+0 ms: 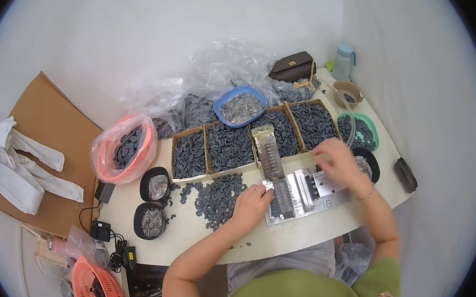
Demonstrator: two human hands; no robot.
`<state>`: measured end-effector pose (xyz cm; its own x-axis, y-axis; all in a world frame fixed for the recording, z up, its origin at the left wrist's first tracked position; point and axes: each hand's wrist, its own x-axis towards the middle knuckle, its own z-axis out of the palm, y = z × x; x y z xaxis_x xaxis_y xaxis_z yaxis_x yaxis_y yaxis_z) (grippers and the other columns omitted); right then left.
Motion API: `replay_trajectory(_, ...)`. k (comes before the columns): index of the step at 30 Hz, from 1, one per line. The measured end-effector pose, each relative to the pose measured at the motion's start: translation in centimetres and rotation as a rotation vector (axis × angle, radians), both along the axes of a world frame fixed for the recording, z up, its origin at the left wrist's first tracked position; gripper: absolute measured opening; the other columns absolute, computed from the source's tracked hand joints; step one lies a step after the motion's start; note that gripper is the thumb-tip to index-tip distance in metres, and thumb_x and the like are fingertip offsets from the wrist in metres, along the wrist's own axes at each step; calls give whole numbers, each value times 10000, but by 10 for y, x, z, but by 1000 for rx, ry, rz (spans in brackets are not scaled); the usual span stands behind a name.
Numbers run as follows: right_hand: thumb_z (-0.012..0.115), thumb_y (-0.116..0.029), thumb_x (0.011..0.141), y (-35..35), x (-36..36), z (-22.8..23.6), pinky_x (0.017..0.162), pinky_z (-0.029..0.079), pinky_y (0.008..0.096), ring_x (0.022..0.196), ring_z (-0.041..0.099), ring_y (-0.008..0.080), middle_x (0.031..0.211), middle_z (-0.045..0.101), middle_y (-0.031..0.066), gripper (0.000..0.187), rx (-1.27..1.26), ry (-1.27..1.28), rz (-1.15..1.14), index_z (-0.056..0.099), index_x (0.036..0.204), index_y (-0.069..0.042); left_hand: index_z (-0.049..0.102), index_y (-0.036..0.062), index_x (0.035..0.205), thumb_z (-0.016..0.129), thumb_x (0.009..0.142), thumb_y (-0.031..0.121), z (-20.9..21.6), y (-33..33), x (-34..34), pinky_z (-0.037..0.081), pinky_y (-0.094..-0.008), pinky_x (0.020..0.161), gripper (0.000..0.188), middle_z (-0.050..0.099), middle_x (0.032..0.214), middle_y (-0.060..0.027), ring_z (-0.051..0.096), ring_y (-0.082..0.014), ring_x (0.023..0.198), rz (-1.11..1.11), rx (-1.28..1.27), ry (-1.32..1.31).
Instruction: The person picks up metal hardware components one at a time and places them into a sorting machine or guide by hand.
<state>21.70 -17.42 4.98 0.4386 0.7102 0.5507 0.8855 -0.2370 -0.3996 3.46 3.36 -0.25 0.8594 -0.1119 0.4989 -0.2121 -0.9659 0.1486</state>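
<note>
A metal jig (304,195) with ribbed rows and blocks lies on the table in front of me. Its clear slotted cover (269,156) tilts up toward the boxes behind. With closed fingers, my left hand (251,207) grips the jig's left edge, beside the foot of that cover. Over the jig's far right part hovers my right hand (338,164), its fingers bent together and pointing left. Whatever lies between those fingertips is too small or hidden to make out. Small dark grey plastic parts (219,199) are heaped loose left of my left hand.
Cardboard boxes (229,148) of dark parts line the back, a blue basin (240,107) of metal pins on top. Black bowls (150,220) of pins stand left. A green tray (358,131), a bowl (348,94), a bottle (343,62) and a dark case (405,175) sit right.
</note>
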Motion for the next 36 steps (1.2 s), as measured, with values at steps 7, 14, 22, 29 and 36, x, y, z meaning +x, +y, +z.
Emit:
replay_trajectory(7,665,-75,773,-95,100,-16,776,492,401,886,618,320,922,647,140,158,-167,25,-554,662,926,-35,680,69,1003,675,811,201,5,-14,-18,478,-365,565,234,588,702,-54,584,-244,638,88,144,199)
replay_trajectory(14,720,-101,715,-102,136,-40,762,515,393,827,658,296,856,685,145,174,-473,227,-522,690,877,-45,649,10,891,581,744,32,1,46,-1,487,-357,695,163,571,850,-103,574,-268,802,145,45,-37)
replay_trajectory(22,681,-75,753,-99,135,-50,763,511,394,845,651,303,886,677,164,138,-415,173,-513,683,885,-33,660,28,868,643,779,31,7,52,-9,487,-373,739,91,571,881,-105,574,-293,860,180,-65,153)
replay_trajectory(29,626,-13,800,-75,99,-19,701,498,316,757,596,243,890,573,116,143,82,187,-397,655,940,-14,660,47,875,661,763,26,15,30,-8,485,-374,727,114,587,898,-110,568,-305,842,65,-389,104)
replay_trajectory(36,672,-13,778,-5,-4,11,697,509,306,788,626,204,861,621,93,239,-88,279,109,644,1015,-24,670,38,868,683,753,34,6,-11,-10,496,-353,698,115,591,842,-91,592,-271,814,-24,-287,53)
